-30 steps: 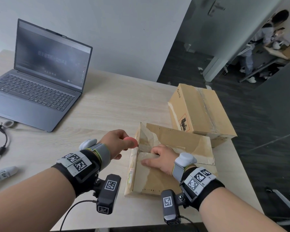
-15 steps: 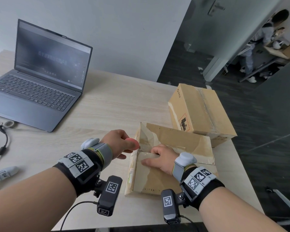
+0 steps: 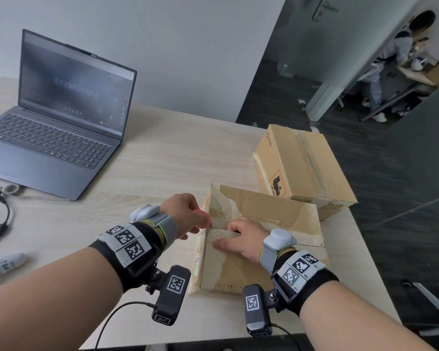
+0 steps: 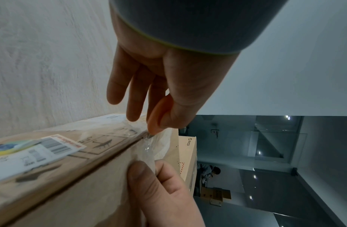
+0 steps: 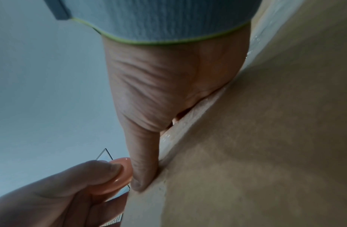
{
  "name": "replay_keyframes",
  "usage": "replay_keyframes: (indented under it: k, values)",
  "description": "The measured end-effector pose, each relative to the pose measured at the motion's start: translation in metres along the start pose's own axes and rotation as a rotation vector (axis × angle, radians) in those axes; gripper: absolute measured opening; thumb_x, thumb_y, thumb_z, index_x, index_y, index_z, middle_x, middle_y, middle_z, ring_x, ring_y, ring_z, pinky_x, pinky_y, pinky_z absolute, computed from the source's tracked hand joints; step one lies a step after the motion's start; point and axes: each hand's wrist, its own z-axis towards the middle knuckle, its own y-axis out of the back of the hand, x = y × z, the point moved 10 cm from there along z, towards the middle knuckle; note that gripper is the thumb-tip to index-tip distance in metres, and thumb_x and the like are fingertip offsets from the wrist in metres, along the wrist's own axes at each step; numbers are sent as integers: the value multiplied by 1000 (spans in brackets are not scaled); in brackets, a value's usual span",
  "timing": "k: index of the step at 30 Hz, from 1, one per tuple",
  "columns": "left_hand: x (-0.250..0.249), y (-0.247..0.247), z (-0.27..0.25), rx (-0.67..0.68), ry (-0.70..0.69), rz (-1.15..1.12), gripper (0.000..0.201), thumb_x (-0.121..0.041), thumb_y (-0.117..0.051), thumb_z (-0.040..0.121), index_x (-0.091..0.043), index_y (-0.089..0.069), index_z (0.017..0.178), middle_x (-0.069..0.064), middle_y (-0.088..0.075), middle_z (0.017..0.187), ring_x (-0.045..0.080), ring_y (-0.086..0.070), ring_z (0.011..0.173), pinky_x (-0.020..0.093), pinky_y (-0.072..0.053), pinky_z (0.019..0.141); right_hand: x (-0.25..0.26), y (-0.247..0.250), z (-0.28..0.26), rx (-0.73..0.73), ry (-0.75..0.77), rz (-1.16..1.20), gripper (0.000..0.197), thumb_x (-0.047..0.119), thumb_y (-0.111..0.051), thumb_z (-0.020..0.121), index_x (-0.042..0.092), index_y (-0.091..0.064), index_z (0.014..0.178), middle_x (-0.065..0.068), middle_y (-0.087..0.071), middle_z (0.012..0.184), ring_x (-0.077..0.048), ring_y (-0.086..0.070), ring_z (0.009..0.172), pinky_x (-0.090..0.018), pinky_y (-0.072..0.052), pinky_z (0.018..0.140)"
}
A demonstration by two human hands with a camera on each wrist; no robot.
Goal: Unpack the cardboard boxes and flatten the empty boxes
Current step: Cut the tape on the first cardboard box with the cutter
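A taped cardboard box (image 3: pixel 238 269) lies near the table's front edge, its far flaps standing up. My left hand (image 3: pixel 185 214) pinches a small orange cutter (image 3: pixel 204 220) between thumb and fingers. The cutter's tip (image 4: pixel 152 132) sits in the clear tape at the box's left top corner seam. My right hand (image 3: pixel 243 239) grips the near flap's edge, thumb (image 5: pixel 143 169) on top and fingers curled behind it. A second, shut cardboard box (image 3: pixel 302 168) with tape along its top stands behind, at the table's right edge.
An open laptop (image 3: pixel 61 127) stands at the back left with a cable (image 3: pixel 0 224) beside it. A white object (image 3: pixel 3 264) lies at the left edge. The table ends just right of the boxes, over dark floor. A person sits in the far room (image 3: pixel 395 59).
My left hand with the cutter has crept slightly toward me along the corner seam. The right hand and both boxes stay where they were.
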Motion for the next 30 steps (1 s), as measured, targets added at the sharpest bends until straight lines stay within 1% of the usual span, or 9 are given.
replay_keyframes:
  k: [5, 8, 13, 15, 17, 20, 22, 26, 30]
  values:
    - [-2, -2, 1, 62, 21, 39, 29, -24, -80, 79, -10, -60, 95, -4, -79, 76, 8, -76, 74, 39, -65, 75, -1, 0, 2, -8, 0, -22, 52, 69, -75, 70, 20, -59, 76, 1, -55, 101, -19, -53, 96, -36, -46, 85]
    - [1, -2, 0, 82, 38, 22, 29, -23, -81, 78, -11, -60, 94, -3, -79, 77, 8, -76, 74, 40, -65, 76, -2, -1, 3, -1, 1, -27, 53, 71, -74, 68, 21, -58, 74, 2, -55, 100, -18, -52, 95, -36, -47, 84]
    - [6, -4, -3, 100, 57, -14, 27, -20, -81, 79, -10, -59, 92, -1, -79, 76, 10, -77, 74, 39, -65, 76, -3, -5, 2, 9, 2, -33, 53, 71, -75, 67, 21, -59, 77, 2, -55, 101, -17, -51, 98, -37, -46, 89]
    - [6, -5, -4, 97, 58, -18, 28, -21, -82, 79, -10, -60, 93, -2, -79, 76, 9, -77, 75, 38, -65, 75, -3, -4, 3, 6, 2, -23, 51, 70, -75, 67, 23, -59, 75, 2, -55, 101, -17, -52, 98, -37, -46, 89]
    - [5, -8, -3, 94, 53, -10, 29, -22, -83, 78, -10, -60, 92, -2, -79, 77, 9, -77, 75, 38, -65, 75, -3, -4, 2, 13, 0, 4, 49, 70, -76, 66, 25, -57, 72, 2, -55, 101, -17, -52, 96, -35, -47, 85]
    - [3, -10, -2, 93, 39, 16, 30, -24, -83, 77, -10, -61, 92, -3, -78, 75, 8, -76, 76, 37, -65, 74, -1, -3, 1, 13, 10, 39, 47, 67, -79, 67, 27, -54, 67, 1, -55, 99, -18, -54, 92, -33, -43, 74]
    - [4, -10, -2, 111, 47, 6, 30, -23, -84, 77, -10, -60, 91, -2, -79, 76, 9, -77, 77, 37, -65, 74, -1, -2, 1, 3, 12, 51, 47, 65, -80, 66, 27, -52, 64, 1, -55, 97, -18, -53, 89, -33, -41, 71]
    - [11, -8, -3, 152, 79, -54, 31, -20, -85, 77, -10, -59, 91, 2, -79, 81, 12, -77, 80, 39, -64, 77, 1, -4, 1, 1, 18, 45, 47, 63, -81, 66, 25, -53, 65, 1, -56, 98, -19, -54, 92, -34, -43, 75]
    - [13, -9, -3, 172, 97, -63, 31, -19, -85, 77, -9, -60, 93, 3, -80, 82, 13, -78, 80, 36, -64, 74, 1, -5, 1, 2, 14, 40, 48, 66, -80, 63, 25, -55, 66, 1, -56, 100, -19, -53, 95, -38, -48, 84]
